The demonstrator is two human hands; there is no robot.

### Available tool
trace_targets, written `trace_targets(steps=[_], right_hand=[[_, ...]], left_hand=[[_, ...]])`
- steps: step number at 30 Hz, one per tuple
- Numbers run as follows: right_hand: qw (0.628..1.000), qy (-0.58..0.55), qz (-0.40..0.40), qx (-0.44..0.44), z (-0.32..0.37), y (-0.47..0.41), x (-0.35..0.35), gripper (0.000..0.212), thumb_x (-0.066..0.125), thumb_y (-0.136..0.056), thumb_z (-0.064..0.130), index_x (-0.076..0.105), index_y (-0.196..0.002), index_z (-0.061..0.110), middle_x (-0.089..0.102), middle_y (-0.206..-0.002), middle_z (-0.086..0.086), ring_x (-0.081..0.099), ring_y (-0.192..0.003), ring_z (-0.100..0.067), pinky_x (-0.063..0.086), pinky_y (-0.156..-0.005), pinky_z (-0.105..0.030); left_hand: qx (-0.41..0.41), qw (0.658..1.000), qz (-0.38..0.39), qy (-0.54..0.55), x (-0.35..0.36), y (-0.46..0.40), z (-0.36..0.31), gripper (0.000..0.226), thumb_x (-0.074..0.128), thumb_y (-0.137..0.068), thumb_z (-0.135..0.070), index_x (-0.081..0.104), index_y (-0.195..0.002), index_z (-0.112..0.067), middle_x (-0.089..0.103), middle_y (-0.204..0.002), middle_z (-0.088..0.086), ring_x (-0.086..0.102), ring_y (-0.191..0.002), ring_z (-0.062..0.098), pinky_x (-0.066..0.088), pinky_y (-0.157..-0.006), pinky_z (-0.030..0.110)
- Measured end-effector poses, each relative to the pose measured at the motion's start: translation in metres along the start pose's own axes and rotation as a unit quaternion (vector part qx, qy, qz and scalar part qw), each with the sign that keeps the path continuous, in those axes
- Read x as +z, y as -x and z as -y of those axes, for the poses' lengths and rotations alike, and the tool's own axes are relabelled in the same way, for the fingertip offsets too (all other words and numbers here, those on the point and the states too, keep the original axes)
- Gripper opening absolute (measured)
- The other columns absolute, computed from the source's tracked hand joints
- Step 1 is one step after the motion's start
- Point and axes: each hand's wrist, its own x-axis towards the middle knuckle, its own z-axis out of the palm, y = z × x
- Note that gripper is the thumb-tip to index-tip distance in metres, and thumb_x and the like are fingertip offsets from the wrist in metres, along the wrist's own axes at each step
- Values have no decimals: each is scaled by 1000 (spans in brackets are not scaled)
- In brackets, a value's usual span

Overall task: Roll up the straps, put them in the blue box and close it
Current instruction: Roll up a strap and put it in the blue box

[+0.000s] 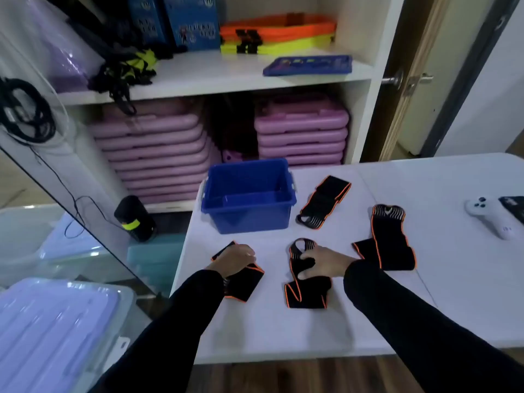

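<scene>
The right hand [323,262] pinches the middle strap [307,293], which runs lengthwise toward the table's [283,330] near edge, while the left hand [236,260] grips the left strap [245,283].

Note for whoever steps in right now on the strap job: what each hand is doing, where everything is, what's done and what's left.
Left hand: fingers curled over the left strap.
Right hand: pinching the middle strap.
Far strap lies flat beside the blue box. The right strap lies loose and untouched.
Done: nothing rolled yet. The box is open and empty.
Left: roll all four straps, put them in the box and close it. The flat blue piece on the shelf may be the lid.
</scene>
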Motion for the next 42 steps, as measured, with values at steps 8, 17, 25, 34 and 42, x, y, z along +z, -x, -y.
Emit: trace_targets(steps=[8, 17, 25, 34, 42], right_hand=[[997, 80, 11, 8, -3, -6, 31, 70, 68, -74, 46, 43, -134, 19, 43, -131, -10, 41, -123, -26, 38, -104, -41], [954, 278, -15, -107, 5, -2, 39, 52, 44, -91, 42, 30, -142, 38, 36, -139, -11, 37, -127, -31, 26, -107, -44], [882, 441, -39, -158, 17, -5, 42, 51, 56, -83, 20, 43, -131, 7, 40, -141, -10, 42, -124, -27, 36, -94, -40], [878, 443, 0, -181, 7, -7, 31, 58, 62, -78, 25, 44, -132, 13, 58, -125, -4, 46, -118, -23, 38, -89, -34], [837, 471, -127, -250, -5, -10, 19, 40, 81, -19, 38, 67, -55, 28, 60, -51, 14, 51, -69, -8, 40, -58, -17]], left_hand=[[-42, 996, 40, -72, 22, 3, 21, 50, 64, -78, -17, 53, -125, -7, 54, -128, 15, 53, -116, 30, 43, -98, 31], [-34, 973, 45, -223, 34, -4, 28, 64, 66, -74, -21, 40, -132, -16, 42, -129, 13, 41, -124, 32, 40, -101, 49], [27, 911, -60, -408, 41, 1, 10, 32, 51, -84, -34, 62, -104, -13, 61, -111, 6, 50, -111, 25, 23, -103, 50], [-83, 949, -228, -203, 15, -4, 5, 33, 34, -91, -28, 61, -88, -9, 68, -89, 8, 59, -88, 29, 21, -104, 52], [-202, 963, -122, -131, 1, -29, 59, 33, 39, -88, -11, 54, -116, -5, 49, -124, 16, 48, -115, 35, 24, -106, 49]])
